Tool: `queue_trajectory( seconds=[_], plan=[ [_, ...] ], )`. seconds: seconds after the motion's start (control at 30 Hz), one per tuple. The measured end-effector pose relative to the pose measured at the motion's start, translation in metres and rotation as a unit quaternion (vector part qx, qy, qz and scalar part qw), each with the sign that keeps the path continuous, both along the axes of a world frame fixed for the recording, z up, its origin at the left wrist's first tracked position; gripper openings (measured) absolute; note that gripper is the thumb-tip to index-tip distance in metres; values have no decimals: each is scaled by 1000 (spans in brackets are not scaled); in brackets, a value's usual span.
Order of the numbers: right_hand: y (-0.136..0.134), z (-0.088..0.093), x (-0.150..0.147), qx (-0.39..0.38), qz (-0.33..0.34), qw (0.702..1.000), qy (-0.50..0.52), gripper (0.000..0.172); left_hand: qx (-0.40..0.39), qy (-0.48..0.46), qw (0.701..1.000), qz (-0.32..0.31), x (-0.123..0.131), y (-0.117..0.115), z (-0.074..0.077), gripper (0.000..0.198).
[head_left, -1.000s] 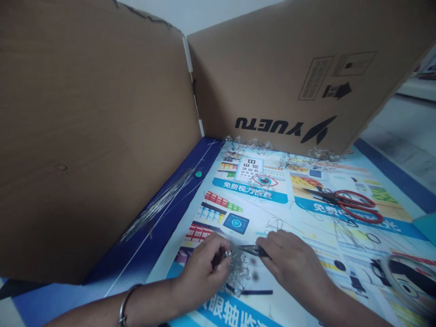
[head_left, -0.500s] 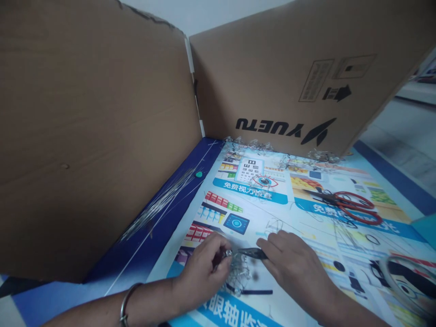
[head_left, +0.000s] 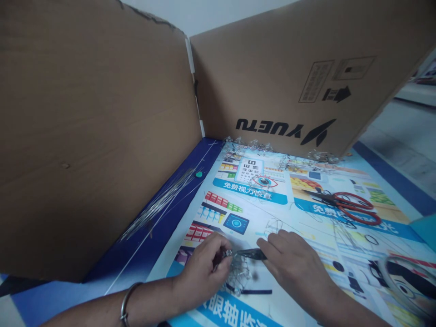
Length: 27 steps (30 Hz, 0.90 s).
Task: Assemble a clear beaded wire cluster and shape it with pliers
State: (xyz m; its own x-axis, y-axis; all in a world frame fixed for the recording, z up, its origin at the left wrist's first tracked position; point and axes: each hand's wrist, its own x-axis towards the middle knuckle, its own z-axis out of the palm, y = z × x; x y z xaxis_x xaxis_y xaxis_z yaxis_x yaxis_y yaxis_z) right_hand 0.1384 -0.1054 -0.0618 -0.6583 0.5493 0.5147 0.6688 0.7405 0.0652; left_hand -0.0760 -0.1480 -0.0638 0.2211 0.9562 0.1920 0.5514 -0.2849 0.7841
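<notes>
My left hand [head_left: 204, 268] is closed, with thumb and forefinger pinching a small silvery wire piece [head_left: 229, 253]. My right hand [head_left: 293, 263] is wrapped around a pair of pliers [head_left: 252, 254], whose handles are hidden in the fist. The dark jaws point left, their tips close to the wire piece; whether they touch it I cannot tell. Just beneath, beside the left fingers, lies a tangle of bent clear or silvery wire pieces [head_left: 241, 274] on the printed sheet [head_left: 254, 231].
Red-handled scissors [head_left: 354, 206] lie at the right, near a round clear container [head_left: 405, 281]. A bundle of straight wires [head_left: 160, 204] lies at the left. More wire pieces [head_left: 252, 145] line the foot of the cardboard walls [head_left: 265, 77]. A green bit [head_left: 199, 174] lies near the wires.
The plier tips have shifted very slightly left toward the left fingers. Both hands otherwise keep the same place and grip.
</notes>
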Motion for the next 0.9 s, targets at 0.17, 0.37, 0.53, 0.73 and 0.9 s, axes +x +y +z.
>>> queue_trajectory(
  seconds=[0.17, 0.37, 0.53, 0.73, 0.9],
  plan=[
    [0, 0, 1, 3, 2, 1000, -8, 18, -15, 9, 1000, 4, 0, -1, 2, 14],
    [0, 0, 2, 16, -2, 1000, -16, 19, 0, 9, 1000, -3, 0, -1, 1, 13],
    [0, 0, 1, 21, -8, 999, -23, 19, 5, -1, 1000, 0, 0, -1, -1, 14],
    [-1, 1, 1, 16, -10, 999, -28, 19, 4, -1, 1000, 3, 1, -1, -1, 14],
    [-1, 1, 1, 29, -10, 999, -38, 18, 4, 0, 1000, -1, 0, -1, -3, 14]
  ],
)
